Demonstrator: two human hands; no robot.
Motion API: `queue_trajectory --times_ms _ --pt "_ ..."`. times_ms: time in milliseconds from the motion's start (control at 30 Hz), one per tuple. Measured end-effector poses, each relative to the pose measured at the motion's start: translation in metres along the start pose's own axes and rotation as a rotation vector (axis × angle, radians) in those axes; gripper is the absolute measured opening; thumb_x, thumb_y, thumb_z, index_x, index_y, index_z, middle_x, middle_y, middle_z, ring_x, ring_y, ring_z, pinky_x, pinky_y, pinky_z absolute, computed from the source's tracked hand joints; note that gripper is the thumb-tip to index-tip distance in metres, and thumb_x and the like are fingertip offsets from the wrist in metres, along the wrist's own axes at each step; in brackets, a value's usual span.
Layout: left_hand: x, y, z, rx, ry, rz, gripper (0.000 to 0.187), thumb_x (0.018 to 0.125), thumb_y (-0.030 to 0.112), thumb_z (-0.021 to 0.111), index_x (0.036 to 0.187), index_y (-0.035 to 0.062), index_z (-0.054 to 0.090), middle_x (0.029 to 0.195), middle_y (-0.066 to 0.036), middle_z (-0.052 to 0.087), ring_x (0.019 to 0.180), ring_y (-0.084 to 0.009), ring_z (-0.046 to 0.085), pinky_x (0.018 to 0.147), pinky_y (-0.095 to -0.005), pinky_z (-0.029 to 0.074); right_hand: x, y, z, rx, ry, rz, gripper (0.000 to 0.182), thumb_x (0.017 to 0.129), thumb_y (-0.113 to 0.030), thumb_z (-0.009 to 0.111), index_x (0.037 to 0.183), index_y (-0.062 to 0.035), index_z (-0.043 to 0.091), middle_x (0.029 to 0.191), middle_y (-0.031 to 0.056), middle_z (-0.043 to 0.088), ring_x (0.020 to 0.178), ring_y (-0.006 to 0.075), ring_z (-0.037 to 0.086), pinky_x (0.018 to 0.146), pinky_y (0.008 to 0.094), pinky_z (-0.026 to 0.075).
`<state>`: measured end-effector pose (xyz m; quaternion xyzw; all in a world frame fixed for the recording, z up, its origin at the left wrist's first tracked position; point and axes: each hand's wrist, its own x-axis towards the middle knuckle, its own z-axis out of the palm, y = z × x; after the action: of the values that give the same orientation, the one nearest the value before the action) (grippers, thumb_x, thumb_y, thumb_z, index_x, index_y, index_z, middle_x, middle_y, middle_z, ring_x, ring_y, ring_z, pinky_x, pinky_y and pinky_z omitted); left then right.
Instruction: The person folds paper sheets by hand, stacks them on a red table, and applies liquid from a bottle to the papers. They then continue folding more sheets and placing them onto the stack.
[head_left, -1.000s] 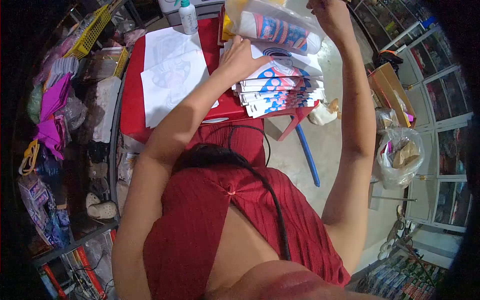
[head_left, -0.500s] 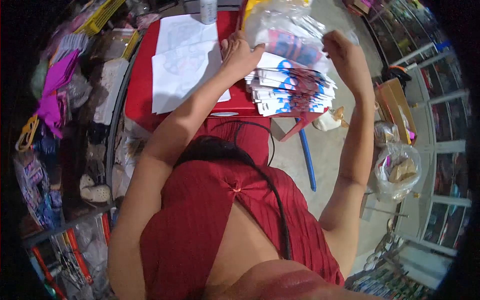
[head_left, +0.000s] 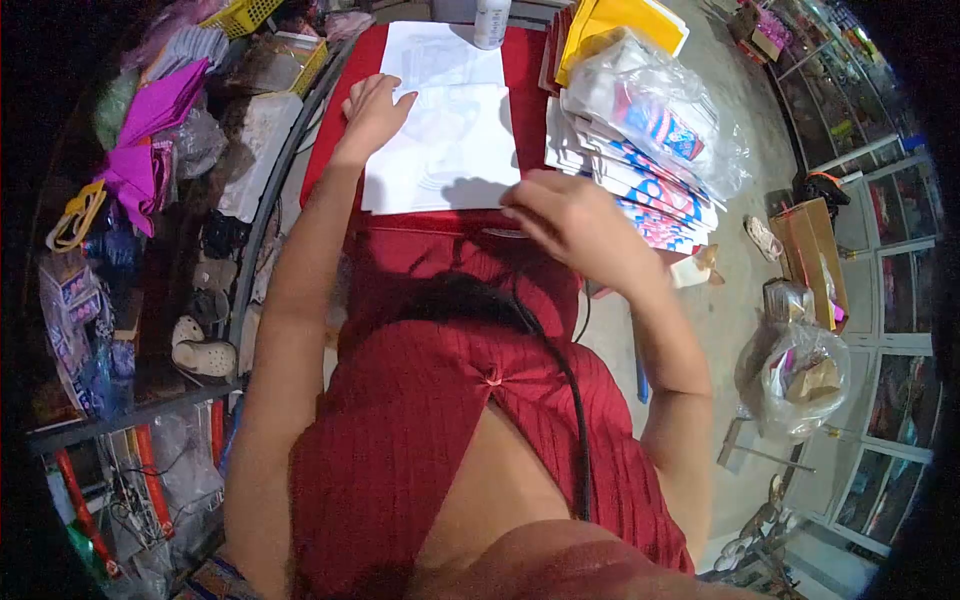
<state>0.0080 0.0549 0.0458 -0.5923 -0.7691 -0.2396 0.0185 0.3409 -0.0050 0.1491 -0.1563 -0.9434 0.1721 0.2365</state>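
Observation:
White sheets of paper with faint grey line drawings lie on a red table (head_left: 340, 150); the nearer sheets (head_left: 450, 150) overlap a farther sheet (head_left: 445, 50). My left hand (head_left: 372, 118) rests at the left edge of the nearer sheets, fingers forward and thumb apart. At their lower right corner is my right hand (head_left: 575, 220), its fingers half bent and apart from the thumb, with nothing visible in them. Just beyond it stands a pile of folded white, blue and red printed packs (head_left: 640, 190). A clear plastic bag (head_left: 650, 90) with a blue and red print lies on that pile.
A white bottle (head_left: 490, 22) stands at the table's far edge. Yellow packaging (head_left: 615, 35) lies behind the plastic bag. Crowded shelves with purple packets (head_left: 165, 100) and a white clog (head_left: 205, 350) run along the left. A cardboard box (head_left: 808, 250) and a plastic bag (head_left: 800, 380) sit on the right.
My left hand has moved from the sheets' right side to their left edge. My right hand has come down from the plastic bag to the sheets' lower right corner. The view has shifted.

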Motion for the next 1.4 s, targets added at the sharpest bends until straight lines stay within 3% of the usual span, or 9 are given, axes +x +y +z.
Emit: queue_trajectory --times_ms 300,400,567,633,767,833,867,1200,1400 --pt "0.099 -0.051 0.052 -0.053 0.084 -0.322 0.076 0.075 0.058 0.072 0.128 0.0069 0.056 0.133 -0.02 0.052 0.131 -0.0442 0.038 0.105 -0.0594 0.03 0.117 0.095 0.076 0.088 0.34 0.284 0.028 0.088 -0.02 0.067 0.106 0.0024 0.062 0.101 0.0177 0.066 0.093 0.032 0.065 0.084 0.038 0.051" --pt "0.1 -0.056 0.063 -0.115 0.211 -0.335 0.076 0.072 0.062 0.072 0.126 0.0095 0.06 0.127 -0.016 0.058 0.127 -0.0392 0.044 0.101 -0.0575 0.032 0.152 0.145 0.097 -0.091 0.593 0.46 0.061 0.074 -0.025 0.08 0.118 0.0054 0.05 0.109 0.0266 0.058 0.106 0.0422 0.054 0.092 0.0491 0.043" --pt "0.102 -0.057 0.062 -0.182 0.188 -0.353 0.065 0.072 0.057 0.074 0.119 0.0124 0.064 0.112 -0.008 0.069 0.118 -0.0343 0.054 0.095 -0.0548 0.035 0.207 0.201 0.105 -0.114 0.612 0.864 0.1 0.064 -0.034 0.087 0.137 0.0062 0.033 0.129 0.0291 0.048 0.122 0.0447 0.044 0.104 0.0509 0.035" --pt "0.103 -0.051 0.053 -0.199 0.112 -0.323 0.06 0.072 0.054 0.076 0.115 0.0129 0.066 0.11 -0.009 0.07 0.112 -0.033 0.058 0.092 -0.054 0.036 0.22 0.223 0.115 -0.115 0.673 0.875 0.116 0.058 -0.035 0.091 0.144 0.0038 0.023 0.135 0.0303 0.044 0.126 0.0461 0.042 0.107 0.0503 0.034" --pt "0.107 -0.049 0.049 -0.219 0.134 -0.34 0.055 0.071 0.051 0.077 0.11 0.0134 0.068 0.103 -0.008 0.072 0.105 -0.031 0.063 0.089 -0.053 0.036 0.228 0.257 0.113 -0.052 0.714 0.767 0.109 0.055 -0.031 0.094 0.14 -0.0018 0.032 0.131 0.0258 0.052 0.123 0.0427 0.05 0.101 0.0488 0.042" --pt "0.108 -0.048 0.044 -0.352 0.032 -0.334 0.046 0.072 0.045 0.079 0.106 0.0153 0.071 0.104 -0.011 0.071 0.108 -0.0333 0.062 0.091 -0.0533 0.035 0.229 0.272 0.115 0.191 0.714 0.695 0.093 0.058 -0.031 0.092 0.128 -0.0003 0.04 0.121 0.0255 0.059 0.112 0.0413 0.058 0.094 0.046 0.047" --pt "0.109 -0.048 0.05 -0.356 0.108 -0.337 0.037 0.073 0.043 0.079 0.097 0.0148 0.072 0.095 -0.01 0.072 0.1 -0.032 0.064 0.089 -0.0513 0.034 0.229 0.262 0.11 0.068 0.715 0.71 0.081 0.063 -0.032 0.089 0.12 0.0001 0.043 0.113 0.0249 0.063 0.104 0.0411 0.062 0.09 0.0446 0.049" --pt "0.105 -0.05 0.052 -0.234 0.147 -0.299 0.029 0.08 0.044 0.072 0.088 0.0166 0.072 0.09 -0.007 0.072 0.093 -0.0286 0.066 0.082 -0.0487 0.034 0.23 0.242 0.095 0.033 0.669 0.821 0.073 0.067 -0.039 0.084 0.117 0.0015 0.049 0.112 0.0225 0.064 0.105 0.037 0.063 0.091 0.0418 0.048" --pt "0.109 -0.051 0.04 -0.246 -0.01 -0.335 0.026 0.088 0.039 0.064 0.092 0.0149 0.073 0.101 -0.013 0.071 0.105 -0.0332 0.063 0.092 -0.0549 0.034 0.231 0.247 0.095 0.019 0.631 0.783 0.072 0.07 -0.036 0.083 0.119 0.0011 0.046 0.113 0.0242 0.063 0.106 0.0398 0.062 0.092 0.0435 0.048"
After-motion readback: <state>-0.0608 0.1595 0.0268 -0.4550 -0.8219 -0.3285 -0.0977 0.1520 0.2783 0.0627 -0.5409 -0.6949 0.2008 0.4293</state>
